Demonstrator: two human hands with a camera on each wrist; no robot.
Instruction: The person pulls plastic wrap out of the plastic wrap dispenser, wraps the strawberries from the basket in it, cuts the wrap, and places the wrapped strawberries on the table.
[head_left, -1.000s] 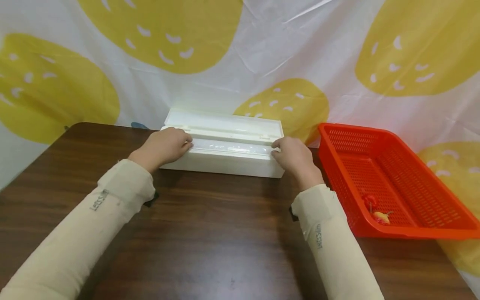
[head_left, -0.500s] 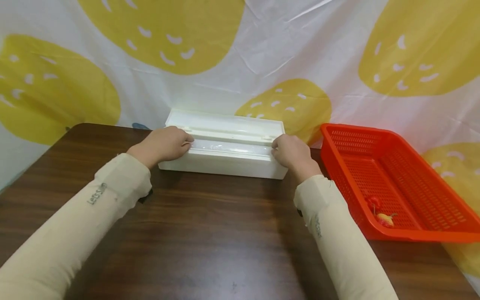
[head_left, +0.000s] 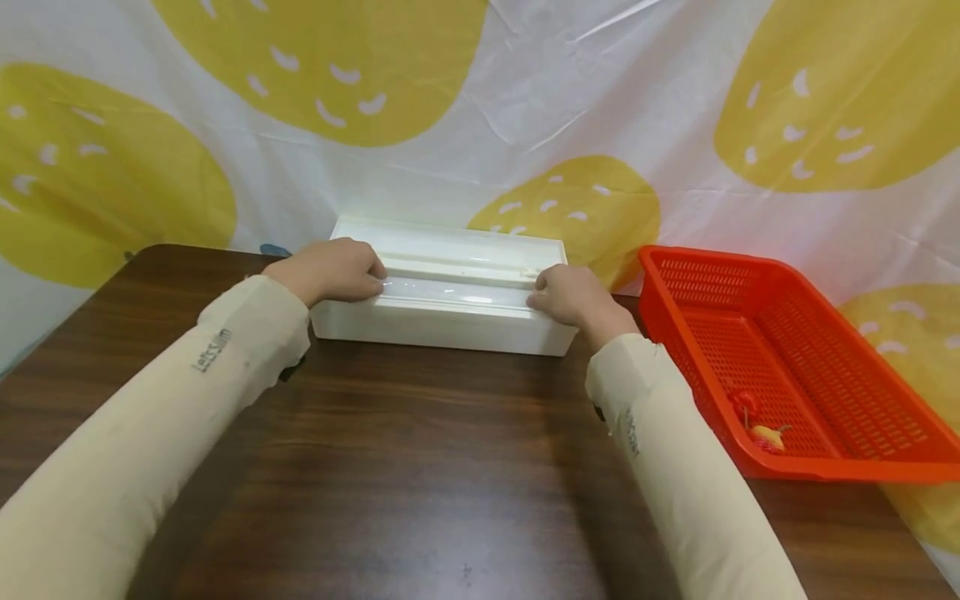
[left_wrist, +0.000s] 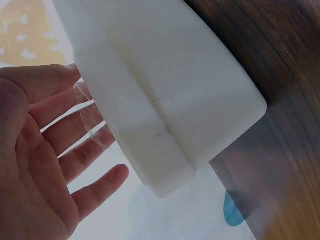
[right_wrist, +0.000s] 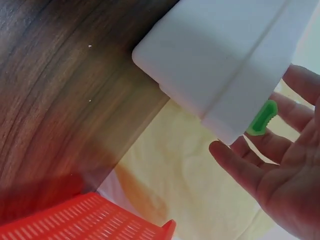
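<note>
A long white cling film dispenser (head_left: 442, 327) lies across the back of the table, its lid (head_left: 450, 240) tipped back against the cloth. Clear cling film (head_left: 459, 293) stretches along its opening. My left hand (head_left: 333, 268) is at the dispenser's left end, pinching the film between thumb and forefinger. In the left wrist view, loose film (left_wrist: 90, 120) shows by the outstretched other fingers. At the opposite end my right hand (head_left: 573, 298) pinches the film's right side; the exact fingertip contact is hidden. A green slider cutter (right_wrist: 263, 119) peeks out beside the right fingers.
A red perforated basket (head_left: 862, 469) stands on the right. Inside it lie a small shiny red item (head_left: 746, 404) and a yellow-and-red one (head_left: 768, 438) with a stem. Behind the brown table (head_left: 420, 467) hangs a white cloth (head_left: 547, 83) with yellow shapes.
The right thumb and fingers have come together on the film and moved slightly left. The left hand has risen a little. The film between them looks smoother.
</note>
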